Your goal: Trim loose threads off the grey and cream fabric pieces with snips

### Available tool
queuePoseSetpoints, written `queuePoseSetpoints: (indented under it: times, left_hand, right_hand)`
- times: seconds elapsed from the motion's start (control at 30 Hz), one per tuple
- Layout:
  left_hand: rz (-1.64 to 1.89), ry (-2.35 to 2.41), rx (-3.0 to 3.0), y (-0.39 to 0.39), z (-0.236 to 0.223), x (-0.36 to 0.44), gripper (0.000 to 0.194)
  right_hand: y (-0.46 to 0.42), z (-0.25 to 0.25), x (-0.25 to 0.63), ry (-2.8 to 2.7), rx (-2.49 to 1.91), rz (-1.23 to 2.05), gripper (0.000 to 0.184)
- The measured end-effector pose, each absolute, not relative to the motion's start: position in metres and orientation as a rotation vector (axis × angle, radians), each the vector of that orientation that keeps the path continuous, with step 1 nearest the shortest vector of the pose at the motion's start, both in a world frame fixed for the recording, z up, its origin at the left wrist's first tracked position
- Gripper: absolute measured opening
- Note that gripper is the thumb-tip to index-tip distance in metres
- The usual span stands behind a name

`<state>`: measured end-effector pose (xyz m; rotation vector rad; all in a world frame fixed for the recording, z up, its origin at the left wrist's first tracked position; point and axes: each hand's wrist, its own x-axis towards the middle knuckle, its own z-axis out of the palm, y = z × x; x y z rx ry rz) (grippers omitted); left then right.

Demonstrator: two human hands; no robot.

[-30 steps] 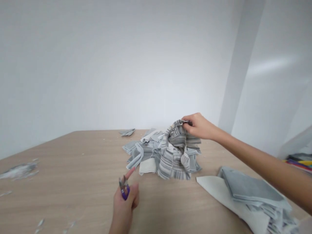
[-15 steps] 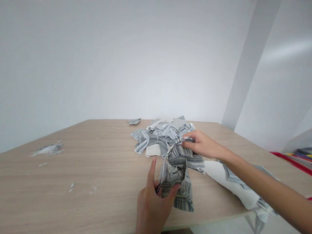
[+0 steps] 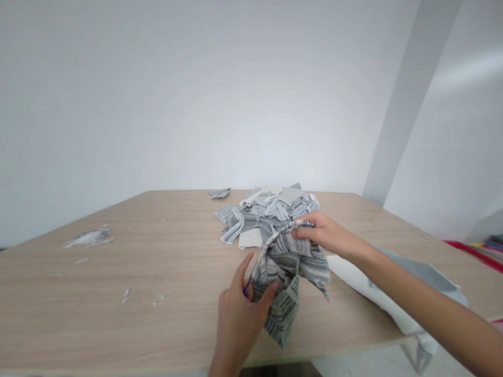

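A grey and white striped piece of cloth (image 3: 288,272) hangs between both hands above the wooden table (image 3: 118,293). My right hand (image 3: 324,235) pinches its upper edge. My left hand (image 3: 241,314) grips its lower part with thumb and fingers, and a bit of a purple-handled cutter (image 3: 245,289) shows in that same hand. Just behind the cloth lies a pile of grey fabric scraps (image 3: 263,212).
Folded grey and white fabric pieces (image 3: 416,293) lie under my right forearm at the table's right edge. One scrap (image 3: 220,193) lies near the far edge. Lint and thread bits (image 3: 90,238) are scattered on the left. Coloured items (image 3: 477,250) show at the far right.
My right hand pulled the striped cloth off the scrap pile toward me. My left hand, which held only the purple cutter with a finger pointing, now also grips the cloth's lower part.
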<state>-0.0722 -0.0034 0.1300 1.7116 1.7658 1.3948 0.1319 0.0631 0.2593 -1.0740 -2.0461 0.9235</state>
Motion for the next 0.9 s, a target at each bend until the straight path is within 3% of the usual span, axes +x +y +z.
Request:
queuePoseSetpoints:
  times: [0.1,0.23,0.37,0.47,0.57,0.73,0.83,0.9]
  left_hand:
    - [1.399,1.666,1.816,-0.001,0.128,-0.077,0.032]
    - [1.465,1.666,1.865,0.009,0.128,-0.082,0.044]
    - [1.210,1.633,2.012,0.030,0.123,-0.090,0.040]
    - [1.026,1.585,2.100,0.042,0.107,-0.096,0.027]
    - [0.824,1.587,2.164,0.045,0.081,-0.097,0.034]
    - [0.448,1.602,2.245,0.036,0.038,-0.097,0.041]
    - [0.331,1.637,2.257,0.029,0.030,-0.099,0.046]
    - [0.307,1.661,2.258,0.025,0.032,-0.100,0.049]
  right_hand:
    - [0.059,0.259,0.135,-2.085,-1.027,0.886,0.021]
    - [0.055,0.259,0.141,-2.268,-0.980,0.640,0.020]
    - [0.056,0.243,0.155,-2.399,-0.875,0.252,0.023]
    - [0.060,0.201,0.172,-2.401,-0.967,0.202,0.029]
    - [0.060,0.132,0.185,-2.382,-1.125,0.230,0.034]
    - [0.047,0.029,0.196,-2.394,-1.227,0.299,0.060]
    - [0.036,0.013,0.201,-2.450,-1.180,0.401,0.092]
    - [0.033,0.019,0.204,-2.450,-1.136,0.503,0.104]
